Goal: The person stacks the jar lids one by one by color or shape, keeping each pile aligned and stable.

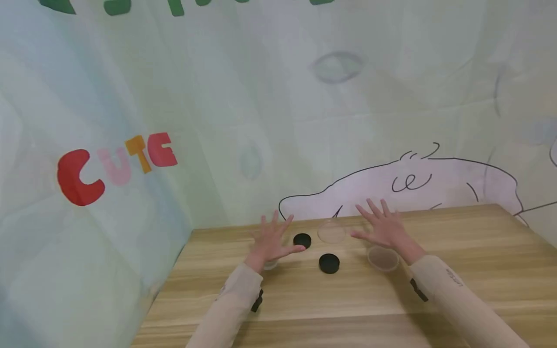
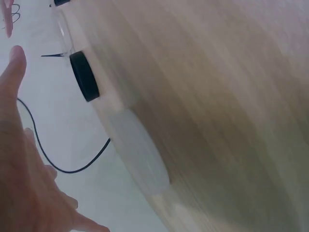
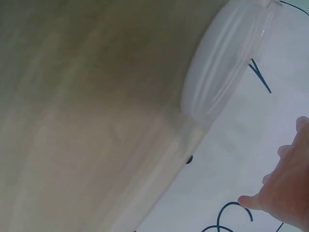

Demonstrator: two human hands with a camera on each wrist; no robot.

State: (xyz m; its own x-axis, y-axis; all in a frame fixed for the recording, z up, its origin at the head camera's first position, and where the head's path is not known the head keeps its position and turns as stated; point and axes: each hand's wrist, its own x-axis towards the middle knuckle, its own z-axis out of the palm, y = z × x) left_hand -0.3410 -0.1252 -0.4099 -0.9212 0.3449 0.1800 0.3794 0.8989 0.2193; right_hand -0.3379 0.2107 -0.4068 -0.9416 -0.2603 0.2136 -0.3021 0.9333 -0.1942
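Observation:
My left hand [image 1: 271, 241] is held above the back left of the table with its fingers spread, holding nothing. Beneath its wrist sits a translucent round container [image 1: 270, 265], mostly hidden in the head view; it appears whitish and low in the left wrist view. Just right of that hand lies a black round disc or lid [image 1: 302, 240]. A second black disc [image 1: 329, 263] lies nearer the front, between the hands. Fingers splayed, my right hand [image 1: 385, 229] hovers over the right side, also holding nothing. Another translucent container [image 1: 383, 259] stands below its wrist.
A clear round piece [image 1: 331, 232] lies near the back edge, between the hands. The wood-patterned table [image 1: 470, 261] meets a printed cloth backdrop [image 1: 243, 96] behind and at the left. Dark bands [image 1: 418, 290] show under both sleeves.

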